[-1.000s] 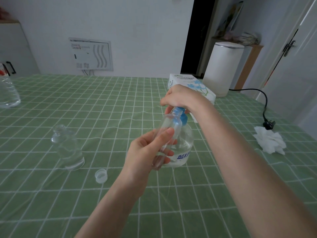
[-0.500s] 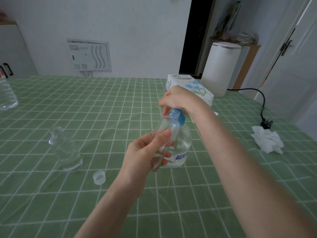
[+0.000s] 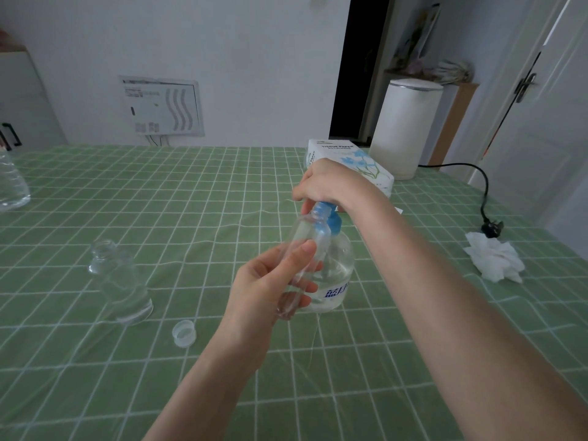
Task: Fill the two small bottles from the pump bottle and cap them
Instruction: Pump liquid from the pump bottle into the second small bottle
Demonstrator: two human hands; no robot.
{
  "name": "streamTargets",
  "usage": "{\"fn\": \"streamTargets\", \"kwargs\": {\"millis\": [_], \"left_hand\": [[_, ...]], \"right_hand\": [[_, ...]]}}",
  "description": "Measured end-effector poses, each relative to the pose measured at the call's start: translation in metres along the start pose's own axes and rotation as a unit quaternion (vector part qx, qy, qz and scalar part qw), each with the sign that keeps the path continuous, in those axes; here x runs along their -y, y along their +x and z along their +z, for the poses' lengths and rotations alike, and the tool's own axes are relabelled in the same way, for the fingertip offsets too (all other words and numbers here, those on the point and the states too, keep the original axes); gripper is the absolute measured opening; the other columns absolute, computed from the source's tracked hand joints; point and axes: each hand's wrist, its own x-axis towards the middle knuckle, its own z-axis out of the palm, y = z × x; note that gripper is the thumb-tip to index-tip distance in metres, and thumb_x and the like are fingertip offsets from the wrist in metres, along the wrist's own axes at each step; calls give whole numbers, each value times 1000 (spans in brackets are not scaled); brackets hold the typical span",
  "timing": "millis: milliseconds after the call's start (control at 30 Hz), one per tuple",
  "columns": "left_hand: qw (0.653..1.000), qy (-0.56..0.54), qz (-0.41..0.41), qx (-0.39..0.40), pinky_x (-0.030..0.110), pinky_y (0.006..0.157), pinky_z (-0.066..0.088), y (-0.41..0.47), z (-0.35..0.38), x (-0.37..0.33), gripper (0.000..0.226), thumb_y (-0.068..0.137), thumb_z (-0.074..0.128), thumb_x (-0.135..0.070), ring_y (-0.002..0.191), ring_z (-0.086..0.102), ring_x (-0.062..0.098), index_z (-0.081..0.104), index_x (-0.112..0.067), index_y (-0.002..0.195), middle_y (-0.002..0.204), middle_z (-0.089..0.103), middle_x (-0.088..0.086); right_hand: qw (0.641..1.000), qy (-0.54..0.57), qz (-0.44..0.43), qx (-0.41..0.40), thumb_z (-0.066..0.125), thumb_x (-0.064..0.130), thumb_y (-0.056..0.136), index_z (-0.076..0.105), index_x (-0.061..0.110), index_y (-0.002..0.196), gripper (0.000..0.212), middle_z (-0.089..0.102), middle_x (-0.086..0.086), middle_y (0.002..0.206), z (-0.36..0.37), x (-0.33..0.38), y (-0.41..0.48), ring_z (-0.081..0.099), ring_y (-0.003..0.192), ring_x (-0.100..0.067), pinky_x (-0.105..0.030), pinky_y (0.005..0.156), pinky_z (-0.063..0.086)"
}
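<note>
My left hand [image 3: 267,291] grips a small clear bottle [image 3: 302,249], tilted, with its open mouth up against the blue pump nozzle. The pump bottle [image 3: 337,268] stands on the green checked cloth just behind it, clear with a blue label. My right hand [image 3: 331,186] lies on top of the blue pump head, fingers curled over it. A second small clear bottle [image 3: 121,281] stands uncapped to the left. One small translucent cap [image 3: 184,333] lies on the cloth between that bottle and my left wrist.
A tissue box [image 3: 346,160] sits behind the pump bottle. A crumpled white tissue [image 3: 493,261] and a black plug with cord [image 3: 491,229] lie at the right. A large clear bottle [image 3: 11,183] stands at the far left edge. A white bin [image 3: 404,128] stands beyond the table.
Both hands and the bottles keep the same pose. The pump head looks slightly higher under my right hand; the view shifted a little.
</note>
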Motion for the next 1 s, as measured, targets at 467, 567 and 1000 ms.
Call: {"fn": "streamTargets", "kwargs": {"millis": [467, 567, 1000], "left_hand": [[1000, 13, -13, -5, 17, 48, 47, 0, -3, 3, 23, 70, 76, -42, 54, 61, 5, 78, -23, 82, 84, 75, 4], [1000, -3, -2, -1, 18, 49, 48, 0, -1, 2, 28, 65, 71, -42, 55, 61, 6, 78, -22, 81, 83, 75, 4], [1000, -11, -4, -3, 17, 48, 48, -1, -1, 1, 32, 60, 71, -44, 53, 61, 6, 78, -20, 80, 81, 74, 4]], "right_hand": [[1000, -3, 2, 15, 57, 20, 91, 62, 8, 117, 29, 70, -9, 112, 5, -4, 1, 57, 81, -21, -24, 60, 41], [1000, -9, -8, 6, 54, 18, 90, 62, 6, 116, 29, 70, -10, 112, 0, -1, 0, 58, 82, -21, -23, 60, 40], [1000, -20, 6, 20, 55, 22, 91, 62, 6, 116, 30, 70, -8, 115, 0, 1, -3, 56, 78, -22, -23, 54, 38]]}}
